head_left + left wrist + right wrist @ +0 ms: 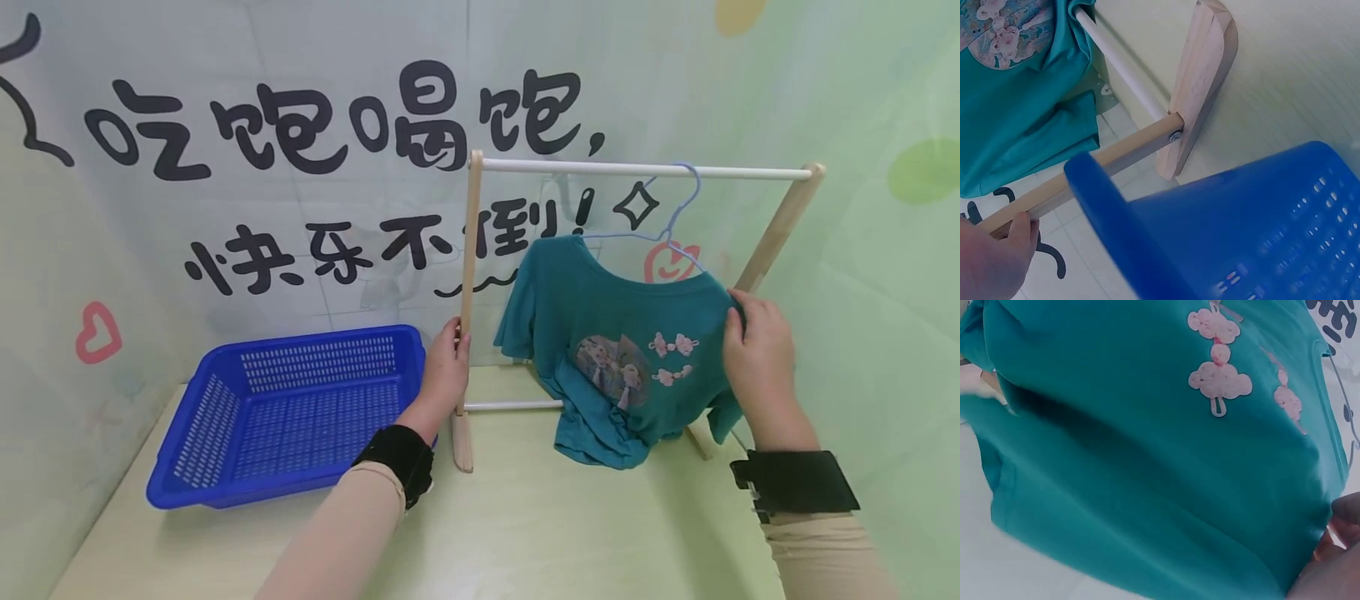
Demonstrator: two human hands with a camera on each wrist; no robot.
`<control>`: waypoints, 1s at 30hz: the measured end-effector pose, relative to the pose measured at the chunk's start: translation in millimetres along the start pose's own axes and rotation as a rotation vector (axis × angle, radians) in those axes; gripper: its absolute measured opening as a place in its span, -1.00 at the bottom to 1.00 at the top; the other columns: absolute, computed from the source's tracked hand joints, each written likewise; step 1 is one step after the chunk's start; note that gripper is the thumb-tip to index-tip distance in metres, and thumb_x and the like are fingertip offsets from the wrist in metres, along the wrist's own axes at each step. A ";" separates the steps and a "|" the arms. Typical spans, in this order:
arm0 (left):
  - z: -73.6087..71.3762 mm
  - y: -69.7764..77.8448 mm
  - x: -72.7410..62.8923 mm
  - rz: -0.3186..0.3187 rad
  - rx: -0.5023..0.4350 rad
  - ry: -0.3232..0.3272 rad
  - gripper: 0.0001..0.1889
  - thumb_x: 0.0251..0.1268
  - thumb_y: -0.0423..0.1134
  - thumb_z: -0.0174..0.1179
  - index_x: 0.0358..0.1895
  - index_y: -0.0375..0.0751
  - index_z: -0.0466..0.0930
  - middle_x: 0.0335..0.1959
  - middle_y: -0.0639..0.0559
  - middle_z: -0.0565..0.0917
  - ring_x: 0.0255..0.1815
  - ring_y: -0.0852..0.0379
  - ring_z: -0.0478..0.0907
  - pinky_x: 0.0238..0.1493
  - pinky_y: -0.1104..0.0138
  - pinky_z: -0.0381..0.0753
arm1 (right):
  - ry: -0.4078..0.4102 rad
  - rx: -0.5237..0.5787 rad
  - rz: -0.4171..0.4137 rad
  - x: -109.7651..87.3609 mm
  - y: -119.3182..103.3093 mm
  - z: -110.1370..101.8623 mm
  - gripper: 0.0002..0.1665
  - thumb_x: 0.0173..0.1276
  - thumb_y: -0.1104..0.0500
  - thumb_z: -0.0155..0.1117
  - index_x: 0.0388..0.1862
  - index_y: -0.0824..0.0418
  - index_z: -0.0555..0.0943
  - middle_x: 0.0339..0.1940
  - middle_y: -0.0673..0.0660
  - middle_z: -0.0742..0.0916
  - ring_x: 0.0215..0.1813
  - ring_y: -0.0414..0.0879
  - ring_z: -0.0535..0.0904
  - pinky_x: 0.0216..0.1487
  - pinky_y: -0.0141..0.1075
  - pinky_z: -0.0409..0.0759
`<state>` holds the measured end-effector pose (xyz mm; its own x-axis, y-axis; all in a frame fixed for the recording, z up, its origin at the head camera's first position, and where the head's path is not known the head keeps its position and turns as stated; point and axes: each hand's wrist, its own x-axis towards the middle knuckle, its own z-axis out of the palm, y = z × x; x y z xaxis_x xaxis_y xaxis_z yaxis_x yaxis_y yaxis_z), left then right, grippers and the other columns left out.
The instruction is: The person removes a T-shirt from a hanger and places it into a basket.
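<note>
A teal short-sleeved T-shirt with pink appliqués hangs from a thin lavender hanger, hooked over the top bar of a small wooden clothes rack. The hanger slants down to the right, and the shirt's lower part is bunched. My left hand grips the rack's left upright, which the left wrist view shows between thumb and fingers. At the shirt's right shoulder edge, my right hand pinches the fabric near the right upright. Cloth hides part of that upright, so whether the fingers also touch it is unclear.
A blue perforated plastic basket stands on the pale table, left of the rack and close to my left forearm. The rack's left foot rests on the table. Behind hangs a printed backdrop with black characters.
</note>
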<state>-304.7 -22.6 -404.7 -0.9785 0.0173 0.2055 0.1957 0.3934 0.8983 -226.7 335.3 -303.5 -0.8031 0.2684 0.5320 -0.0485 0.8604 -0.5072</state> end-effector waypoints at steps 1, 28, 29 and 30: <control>-0.2 -0.1 -0.2 0.002 0.006 -0.001 -0.54 0.54 -0.16 -0.18 0.40 -0.22 0.17 0.25 -0.21 0.43 0.24 -0.09 0.45 0.20 0.09 0.49 | 0.012 0.010 -0.002 -0.3 -0.5 0.3 -0.50 0.55 0.10 -0.23 0.29 0.35 0.39 0.10 0.42 0.51 0.15 0.33 0.37 0.19 0.23 0.30; -4.6 -1.1 -3.6 0.020 0.068 -0.009 -0.51 0.53 -0.14 -0.15 0.43 -0.21 0.17 0.26 -0.18 0.47 0.21 -0.08 0.48 0.16 0.11 0.52 | 0.262 0.165 -0.002 -9.0 -11.8 -4.5 -0.56 0.52 0.12 -0.11 0.08 0.42 0.55 -0.02 0.40 0.61 0.06 0.26 0.47 0.13 0.09 0.42; -4.7 -1.5 -3.3 0.019 0.069 -0.010 -0.51 0.53 -0.14 -0.15 0.43 -0.21 0.16 0.26 -0.18 0.47 0.21 -0.08 0.48 0.17 0.12 0.52 | 0.268 0.166 -0.002 -9.8 -11.3 -5.0 -0.56 0.52 0.12 -0.11 0.08 0.41 0.56 -0.02 0.39 0.62 0.05 0.25 0.48 0.13 0.05 0.43; -4.8 -1.6 -3.3 0.018 0.070 -0.011 -0.51 0.53 -0.14 -0.16 0.43 -0.21 0.16 0.26 -0.17 0.46 0.22 -0.08 0.48 0.17 0.12 0.51 | 0.274 0.167 -0.003 -10.9 -10.8 -5.5 -0.57 0.52 0.12 -0.10 0.07 0.41 0.56 -0.03 0.38 0.62 0.04 0.23 0.48 0.12 -0.01 0.44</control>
<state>-301.5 -27.7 -404.9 -0.9756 0.0349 0.2169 0.2087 0.4559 0.8652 -214.2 325.5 -300.1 -0.6144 0.3921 0.6847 -0.1653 0.7846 -0.5976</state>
